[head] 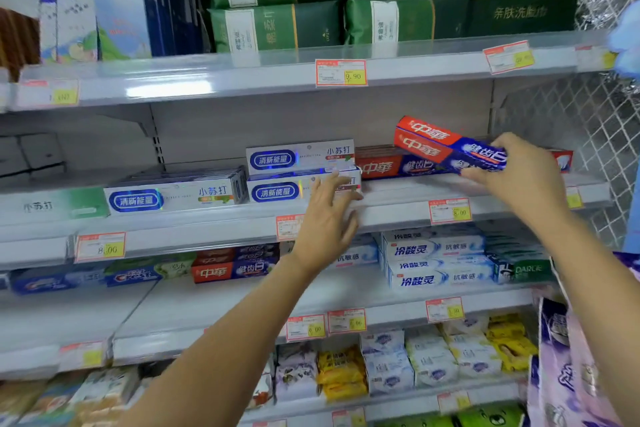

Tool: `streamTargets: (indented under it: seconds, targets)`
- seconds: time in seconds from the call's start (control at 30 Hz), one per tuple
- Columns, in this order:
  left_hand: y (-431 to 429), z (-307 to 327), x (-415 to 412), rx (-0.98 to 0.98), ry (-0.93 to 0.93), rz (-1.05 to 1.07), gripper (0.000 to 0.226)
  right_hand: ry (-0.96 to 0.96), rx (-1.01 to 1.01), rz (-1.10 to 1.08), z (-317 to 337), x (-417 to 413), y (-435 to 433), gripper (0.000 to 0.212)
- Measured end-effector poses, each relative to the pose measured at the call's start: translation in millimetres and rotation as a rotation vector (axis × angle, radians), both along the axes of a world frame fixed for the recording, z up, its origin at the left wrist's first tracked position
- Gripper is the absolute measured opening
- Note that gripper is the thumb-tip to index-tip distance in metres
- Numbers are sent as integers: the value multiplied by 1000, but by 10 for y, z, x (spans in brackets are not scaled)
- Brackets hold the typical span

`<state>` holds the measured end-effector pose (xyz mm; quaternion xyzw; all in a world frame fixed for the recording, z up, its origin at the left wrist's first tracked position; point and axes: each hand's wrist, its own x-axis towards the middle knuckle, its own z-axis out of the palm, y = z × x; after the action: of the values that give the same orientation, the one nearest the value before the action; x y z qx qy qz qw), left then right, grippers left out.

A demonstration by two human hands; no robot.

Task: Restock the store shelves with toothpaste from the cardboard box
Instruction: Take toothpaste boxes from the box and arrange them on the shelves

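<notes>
- The right hand [519, 170] grips two red-and-blue toothpaste cartons [446, 146] at their blue right end, with its digits curled over the top and under the bottom of the pair.
- The held cartons are long, rectangular boxes of glossy printed card. They are stacked one on the other and tilted, with the red left end raised.
- The pair hangs over the right part of the middle shelf [391, 208], just above a matching carton [384, 166] that lies flat on the shelf.
- The left hand [325, 215] holds nothing. Its fingers are straight and slightly spread, and the fingertips touch the right end of the lower of two stacked white toothpaste cartons [298, 158].
- The white cartons are slim and sharp-edged, each with a shiny blue oval panel. One more [173, 198] lies flat to the left, at the shelf front.
- The hands are well apart: the left at the centre of the shelf, the right near its right end.
- The middle shelf is a smooth, pale deck. Its front rail carries red-and-yellow price labels [449, 211].
- The shelf below holds stacked white-and-blue cartons [433, 263].
- The shelf above holds green soft packs [277, 24] in wrinkled film.
- A wire mesh panel [588, 135] with diamond-shaped openings closes the right side.
</notes>
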<state>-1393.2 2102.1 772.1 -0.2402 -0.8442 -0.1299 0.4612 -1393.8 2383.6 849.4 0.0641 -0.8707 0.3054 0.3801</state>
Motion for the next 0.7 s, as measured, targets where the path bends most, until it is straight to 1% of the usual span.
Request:
streamTargets:
  seconds: [0.07,0.1,0.17,0.23,0.33,0.4,0.47,0.5,0.6,0.67,0.7]
  targets:
    - [114,-214,222,115,-100,-122,27,2,-83,113,-72,318,-1,41]
    - [165,-321,344,167,-159,-168,29,-14,-91,174,-98,470,-29,40]
    - [183,-567,557,224,-275,-208,31,-97,-58,287,-153,749,-140,34]
    - [43,-805,698,259,-375,-180,26,-224,8,397,-232,904,-301,33]
    - [-384,-1060,884,412,-470,-31,24,-362,158,497,-452,929,-625,36]
    - [-770,-1165,1004,537,-460,121,22,-406,245,534,-685,831,-899,36]
    - [-1196,-1228,1080,579,-447,296,27,-422,255,565,-938,686,-1242,37]
    - [-1408,-1232,1094,560,-468,387,27,-421,243,584,-1047,609,-1439,38]
    - [-1980,-1228,1077,396,-608,665,32,-412,250,633,-1293,318,-2069,41]
    - [-2273,-1213,1073,360,-714,772,39,-429,267,660,-1385,76,-2479,41]
    - [-2380,-1201,1082,380,-750,780,40,-443,274,676,-1417,-26,-2676,41]
